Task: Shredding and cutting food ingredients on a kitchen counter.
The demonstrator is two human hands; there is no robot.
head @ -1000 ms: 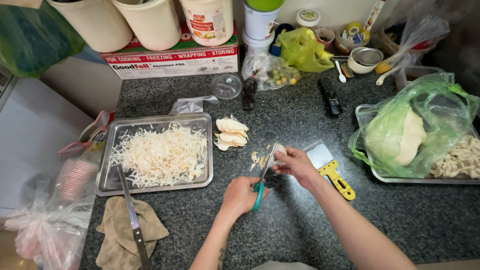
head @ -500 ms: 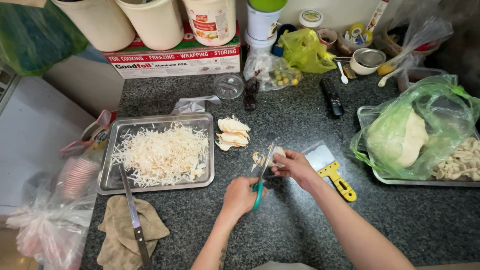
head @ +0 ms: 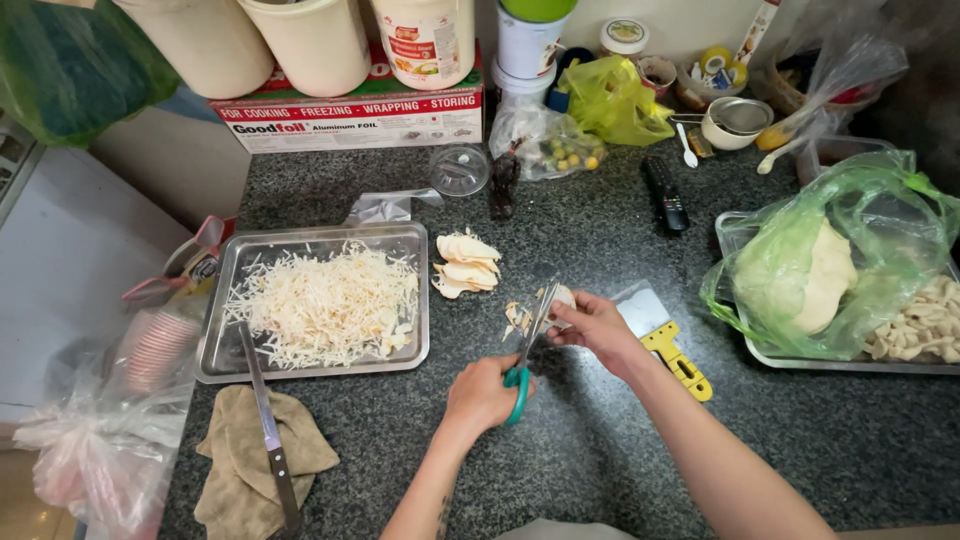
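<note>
Spreading under everything is the dark speckled counter (head: 560, 460), and both hands work near its middle. Far to the right of the right hand (head: 592, 325) a green plastic bag (head: 850, 240) covers a pale lump of dough on a metal tray (head: 800, 360) that also holds pale pieces. Well to the left of the left hand (head: 482, 395) lies a steel pan (head: 215, 355) filled with fine pale shreds. Below that pan, left of the left hand, a knife (head: 268, 425) rests across a brown cloth (head: 240, 470). Just beyond the right hand's far side sits a scraper with a yellow handle (head: 672, 350).

The left hand is closed around the green handles of the scissors (head: 530, 345), whose blades point away from the person toward the right hand. The right hand pinches a thin pale slice (head: 562, 297) between fingers and thumb, holding it at the scissor blades; how far the blades are parted cannot be told. Directly under the blades, between the 2 hands, lie a few cut bits (head: 516, 318). A little beyond them, up and left of the right hand, is a small stack of pale slices (head: 465, 265).
</note>
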